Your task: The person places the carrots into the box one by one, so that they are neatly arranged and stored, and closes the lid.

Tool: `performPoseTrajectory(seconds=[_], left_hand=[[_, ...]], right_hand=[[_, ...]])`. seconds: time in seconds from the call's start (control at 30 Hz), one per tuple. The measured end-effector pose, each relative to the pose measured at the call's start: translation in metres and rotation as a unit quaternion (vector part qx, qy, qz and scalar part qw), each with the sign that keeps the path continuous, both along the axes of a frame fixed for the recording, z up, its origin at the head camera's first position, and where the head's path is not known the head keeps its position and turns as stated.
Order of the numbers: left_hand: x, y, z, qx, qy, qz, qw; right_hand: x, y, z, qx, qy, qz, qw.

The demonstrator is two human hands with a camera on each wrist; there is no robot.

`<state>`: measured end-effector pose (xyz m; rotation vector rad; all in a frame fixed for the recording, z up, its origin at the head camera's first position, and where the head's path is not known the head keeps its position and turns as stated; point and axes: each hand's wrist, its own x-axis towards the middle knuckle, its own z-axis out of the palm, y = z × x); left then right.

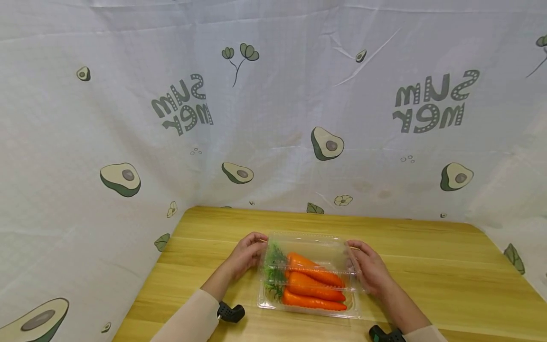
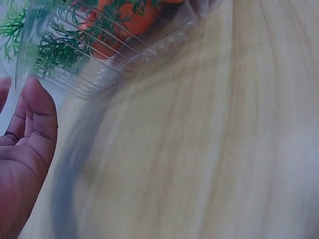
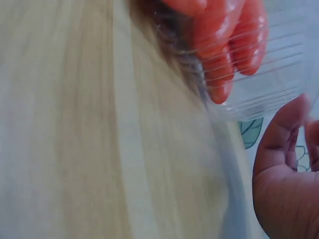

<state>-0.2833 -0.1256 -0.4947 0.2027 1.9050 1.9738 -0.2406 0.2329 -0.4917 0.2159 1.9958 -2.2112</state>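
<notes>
A clear plastic clamshell box (image 1: pixel 309 312) stands on the table with several orange carrots (image 1: pixel 314 287) and their green leafy tops (image 1: pixel 274 268) inside. Its transparent lid (image 1: pixel 307 242) is tilted over the box, not flat on it. At the lid's left edge my left hand (image 1: pixel 248 255) pinches the plastic between thumb and fingers. My right hand (image 1: pixel 371 267) pinches the opposite edge. Each wrist view shows a thumb against the clear rim, the left hand (image 2: pixel 27 149) beside the leafy tops and the right hand (image 3: pixel 289 184) near the carrot tips. Some fingertips are hidden behind the plastic.
The box is on a wood-grain table (image 1: pixel 427 266) with rounded far corners. A white curtain (image 1: pixel 273 118) printed with avocados hangs around the table's back and sides. Black wrist devices (image 1: pixel 231 312) sit on both wrists.
</notes>
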Motion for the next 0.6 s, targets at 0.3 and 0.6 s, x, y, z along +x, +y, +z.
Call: performPoseTrajectory(seconds=[0.3, 0.6], left_hand=[[0.011, -0.012, 0.005, -0.011, 0.006, -0.054, 0.9985], [0.033, -0.025, 0.023, -0.044, -0.040, -0.132, 0.9894]], right_hand=[[0.027, 0.002, 0.022, 0.120, -0.050, 0.043, 0.9906], [0.051, 0.012, 0.034, 0.152, -0.062, 0.132, 0.9775]])
